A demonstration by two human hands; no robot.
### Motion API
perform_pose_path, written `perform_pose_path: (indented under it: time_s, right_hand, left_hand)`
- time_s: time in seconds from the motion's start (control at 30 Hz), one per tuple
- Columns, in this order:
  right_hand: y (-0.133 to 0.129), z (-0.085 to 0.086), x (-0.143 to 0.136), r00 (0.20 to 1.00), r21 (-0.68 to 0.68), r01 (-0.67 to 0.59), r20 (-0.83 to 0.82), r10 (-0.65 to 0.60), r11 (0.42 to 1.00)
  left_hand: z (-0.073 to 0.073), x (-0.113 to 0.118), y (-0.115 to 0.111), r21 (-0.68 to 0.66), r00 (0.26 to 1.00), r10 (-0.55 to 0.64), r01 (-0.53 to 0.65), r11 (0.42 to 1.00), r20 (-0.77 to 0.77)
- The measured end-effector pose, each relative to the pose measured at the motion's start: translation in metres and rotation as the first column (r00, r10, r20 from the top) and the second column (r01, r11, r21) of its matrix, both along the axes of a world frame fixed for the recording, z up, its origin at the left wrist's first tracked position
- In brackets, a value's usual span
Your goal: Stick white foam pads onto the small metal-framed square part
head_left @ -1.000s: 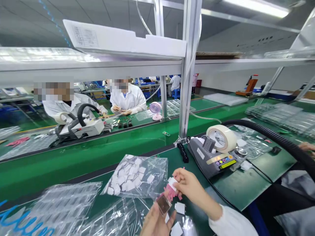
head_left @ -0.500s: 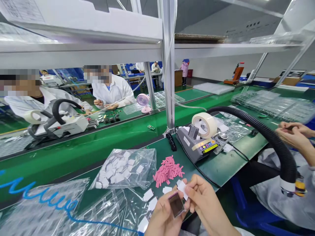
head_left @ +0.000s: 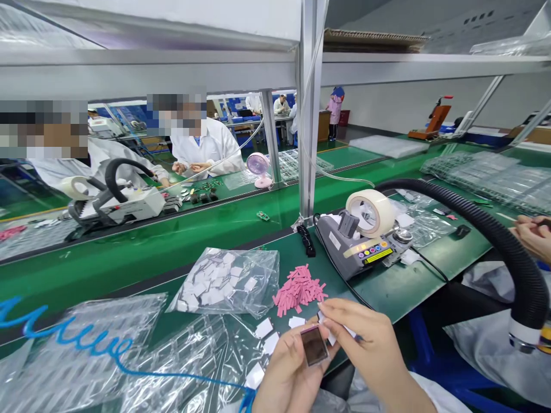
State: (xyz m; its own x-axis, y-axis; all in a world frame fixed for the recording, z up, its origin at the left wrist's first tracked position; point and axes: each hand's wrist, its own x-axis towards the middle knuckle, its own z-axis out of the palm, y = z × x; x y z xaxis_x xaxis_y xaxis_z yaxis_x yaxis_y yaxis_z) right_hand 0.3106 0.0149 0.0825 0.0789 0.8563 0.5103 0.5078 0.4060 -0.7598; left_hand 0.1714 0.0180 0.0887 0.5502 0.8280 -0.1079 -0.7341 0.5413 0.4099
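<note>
The left hand (head_left: 289, 376) is curled around a small dark rectangular screen panel with a pinkish frame (head_left: 314, 346), pinching it by its edges between thumb and fingers so its face tilts up toward the camera. The right hand (head_left: 369, 347) is just beside it, fingers bent inward and closed on a small white paper-like square (head_left: 330, 337) whose edge touches the panel's right side. Both hands hang over the near edge of a dark green work mat (head_left: 387, 298). Just beyond the fingertips lies a loose heap of small pink strips (head_left: 299, 288), and a few more white squares (head_left: 263, 328) lie scattered by the left hand. Further left of that hand sits a clear plastic bag filled with white squares (head_left: 226, 281), with crumpled clear plastic trays (head_left: 99, 344) and a coiled blue cable (head_left: 64, 338) beyond it. Ahead of the right hand stands a grey tape dispenser machine with a wide roll of pale tape (head_left: 365, 232); a thick black ribbed hose (head_left: 503, 246) arcs to its right. Past the mat runs a bright green conveyor belt (head_left: 150, 246), an aluminium post (head_left: 307, 109) rises to an overhead shelf, and people in white coats sit at the bench opposite. Another person's hands (head_left: 531, 232) show at the far right.
</note>
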Motion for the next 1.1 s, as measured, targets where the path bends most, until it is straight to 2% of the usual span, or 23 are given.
perform_pose_path:
  time_s: [0.1,0.2,0.3,0.37,0.4,0.5,0.57,0.6,0.67,0.73,0.8,0.87,0.93,1.03,1.1]
  right_hand:
    - [0.000,-0.002,-0.003,0.999,-0.050,0.004,-0.040,-0.006,0.999]
    - [0.000,0.005,-0.003,0.999,-0.135,-0.003,-0.048,-0.004,0.991]
    - [-0.007,0.007,-0.003,0.997,-0.033,0.075,-0.028,-0.076,0.997]
    - [-0.013,-0.004,-0.003,0.994,-0.033,0.080,-0.071,-0.082,0.996]
    - [-0.016,-0.014,-0.005,0.995,-0.097,0.040,-0.092,-0.049,0.994]
    - [-0.017,-0.056,-0.013,0.987,-0.349,-0.132,-0.132,0.091,0.928]
    - [-0.014,-0.080,-0.018,0.985,-0.405,-0.147,-0.145,0.095,0.902]
    - [-0.012,-0.087,-0.018,0.984,-0.406,-0.135,-0.159,0.075,0.904]
    - [-0.008,-0.087,-0.013,0.976,-0.413,-0.128,-0.213,0.041,0.902]
    - [-0.005,-0.071,-0.002,0.954,-0.431,-0.169,-0.297,0.037,0.886]
    - [-0.004,-0.048,0.011,0.855,-0.443,-0.347,-0.512,0.085,0.827]
    - [-0.003,-0.028,0.019,0.642,-0.366,-0.595,-0.752,0.149,0.716]
    - [-0.004,-0.017,0.021,0.424,-0.240,-0.748,-0.890,0.168,0.618]
    - [-0.008,-0.017,0.015,0.281,-0.155,-0.788,-0.952,0.123,0.596]
    - [-0.012,-0.020,0.011,0.236,-0.142,-0.781,-0.969,0.077,0.608]
  left_hand:
    - [-0.003,0.001,-0.001,-0.017,0.999,0.021,-0.021,1.000,-0.036]
    - [-0.005,0.001,0.000,-0.071,0.997,0.046,-0.050,0.996,-0.055]
    - [-0.006,-0.005,0.008,-0.181,0.997,0.070,-0.076,0.981,-0.040]
    - [-0.005,-0.012,0.015,-0.237,0.997,0.077,-0.078,0.968,-0.010]
    - [-0.005,-0.016,0.018,-0.247,0.997,0.080,-0.074,0.966,0.012]
    - [-0.004,-0.025,0.022,-0.232,0.996,0.057,-0.040,0.972,0.066]
    - [-0.004,-0.026,0.021,-0.211,0.996,0.008,0.011,0.977,0.085]
    - [-0.004,-0.025,0.019,-0.204,0.996,-0.022,0.040,0.978,0.090]
    - [-0.004,-0.021,0.015,-0.199,0.993,-0.075,0.093,0.976,0.094]
    - [-0.003,-0.017,0.011,-0.203,0.989,-0.108,0.126,0.971,0.098]
    - [-0.001,-0.012,0.007,-0.210,0.985,-0.130,0.151,0.966,0.111]
    - [0.000,-0.009,0.005,-0.218,0.981,-0.154,0.177,0.960,0.118]
    - [0.000,-0.005,0.003,-0.213,0.975,-0.195,0.215,0.953,0.111]
    - [0.001,0.000,0.002,-0.174,0.960,-0.256,0.273,0.946,0.116]
    - [0.002,0.002,0.001,-0.145,0.953,-0.276,0.293,0.945,0.125]
